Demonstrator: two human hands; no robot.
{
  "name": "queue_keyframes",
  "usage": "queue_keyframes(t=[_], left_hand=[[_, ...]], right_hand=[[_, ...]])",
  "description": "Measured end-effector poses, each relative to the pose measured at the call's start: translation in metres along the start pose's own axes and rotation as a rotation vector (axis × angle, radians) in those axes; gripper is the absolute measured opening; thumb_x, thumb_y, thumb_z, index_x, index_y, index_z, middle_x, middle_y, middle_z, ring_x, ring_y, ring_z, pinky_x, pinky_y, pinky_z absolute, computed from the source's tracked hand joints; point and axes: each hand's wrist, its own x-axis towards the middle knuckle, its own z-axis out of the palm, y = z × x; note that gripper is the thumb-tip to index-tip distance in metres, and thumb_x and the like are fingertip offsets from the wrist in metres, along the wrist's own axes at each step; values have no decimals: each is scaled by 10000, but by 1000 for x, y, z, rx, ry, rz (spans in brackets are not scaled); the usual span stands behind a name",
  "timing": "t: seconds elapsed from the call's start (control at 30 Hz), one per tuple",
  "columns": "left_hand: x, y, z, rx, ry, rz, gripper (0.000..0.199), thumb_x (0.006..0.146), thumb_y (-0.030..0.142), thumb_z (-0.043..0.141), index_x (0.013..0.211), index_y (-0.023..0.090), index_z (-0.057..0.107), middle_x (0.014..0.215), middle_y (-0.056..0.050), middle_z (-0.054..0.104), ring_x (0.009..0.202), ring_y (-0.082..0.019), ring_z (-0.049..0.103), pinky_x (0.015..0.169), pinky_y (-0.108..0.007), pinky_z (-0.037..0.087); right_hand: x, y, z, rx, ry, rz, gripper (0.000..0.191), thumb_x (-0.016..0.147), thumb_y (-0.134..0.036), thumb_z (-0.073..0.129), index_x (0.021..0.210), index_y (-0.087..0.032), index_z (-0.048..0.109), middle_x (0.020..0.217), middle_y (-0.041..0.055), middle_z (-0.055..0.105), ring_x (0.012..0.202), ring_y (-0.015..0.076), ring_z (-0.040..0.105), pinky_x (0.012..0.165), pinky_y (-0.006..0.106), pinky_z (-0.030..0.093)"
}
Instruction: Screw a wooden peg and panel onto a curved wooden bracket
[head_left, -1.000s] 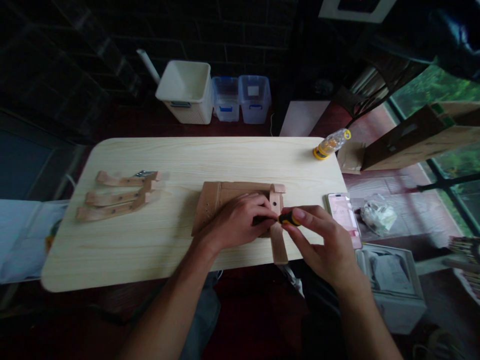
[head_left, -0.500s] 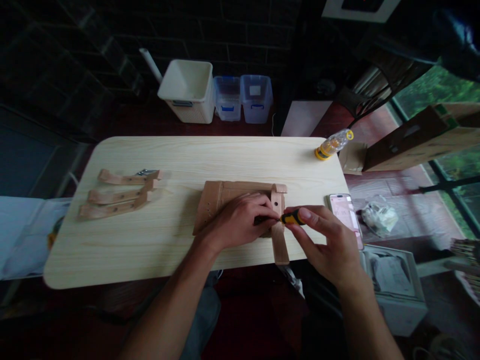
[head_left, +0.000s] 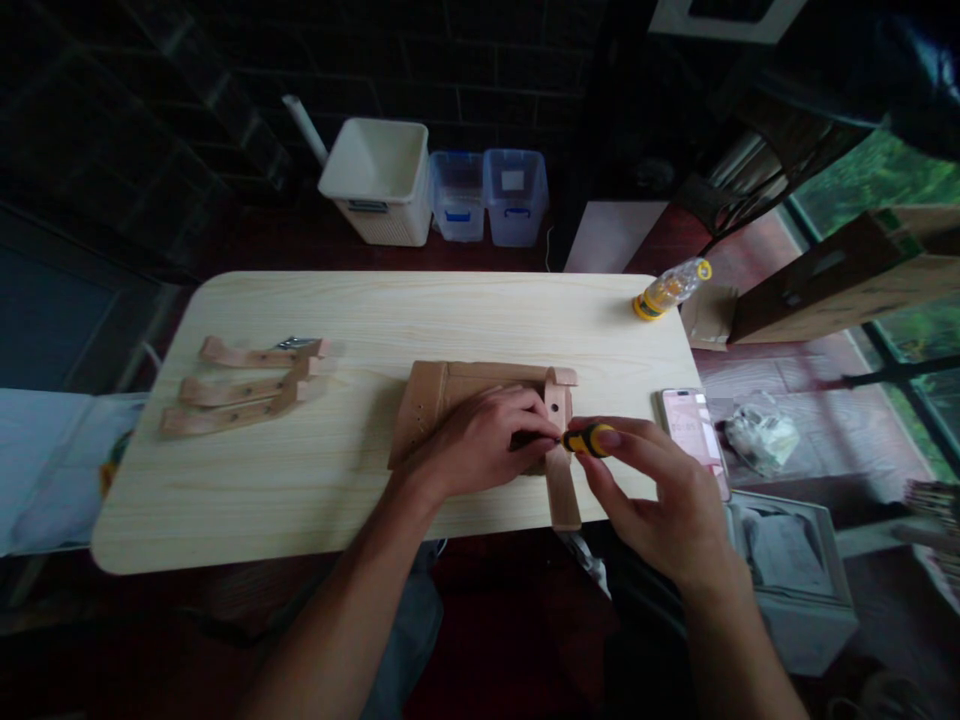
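Observation:
A brown cardboard box (head_left: 424, 405) lies on the pale wooden table, with a curved wooden strip (head_left: 562, 490) across its right end. The strip has a dark hole and juts past the table's front edge. My right hand (head_left: 660, 485) grips a yellow and black screwdriver (head_left: 585, 440), its tip at the strip. Over the box, my left hand (head_left: 499, 435) has thumb and fingers pinched close to that tip; what they hold is too small to make out. Several similar strips (head_left: 240, 410) rest at the table's left, beside small metal pieces (head_left: 295, 343).
On the table (head_left: 360, 310), a clear bottle (head_left: 670, 288) with yellow parts stands at the back right and a phone (head_left: 694, 435) lies at the right edge. Behind it are a white bin (head_left: 386, 215) and two clear tubs (head_left: 515, 200). An open box (head_left: 795, 590) sits lower right.
The screwdriver handle has turned slightly in my right hand, and the fingers have shifted a little. My left hand stays in place. The whole view has moved slightly.

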Motion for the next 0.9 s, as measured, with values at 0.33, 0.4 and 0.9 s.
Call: queue_keyframes(t=[0.33, 0.4, 0.9], left_hand=[[0, 1, 0, 1, -1, -17, 161, 1031, 281, 635, 1017, 245, 791, 1016, -37, 729, 982, -198, 667, 880, -344, 510], [0, 1, 0, 2, -6, -16, 164, 1032, 278, 631, 1009, 244, 789, 1017, -35, 730, 983, -198, 669, 882, -344, 510], [0, 1, 0, 7, -12, -17, 189, 1045, 301, 616, 989, 236, 784, 1014, -35, 730, 963, -192, 667, 846, -340, 504]], right_hand=[[1, 7, 7, 78, 112, -23, 567, 916, -83, 731, 1386, -351, 562, 1155, 35, 745, 983, 189, 765, 771, 334, 657], [2, 4, 6, 105, 113, -54, 640, 896, -48, 733, 1422, -350, 527, 1224, 51, 728, 1059, 202, 757, 823, 360, 659], [4, 1, 3, 86, 66, 5, 456, 924, -84, 704, 1300, -323, 604, 1158, 43, 741, 1005, 190, 763, 792, 344, 658]])
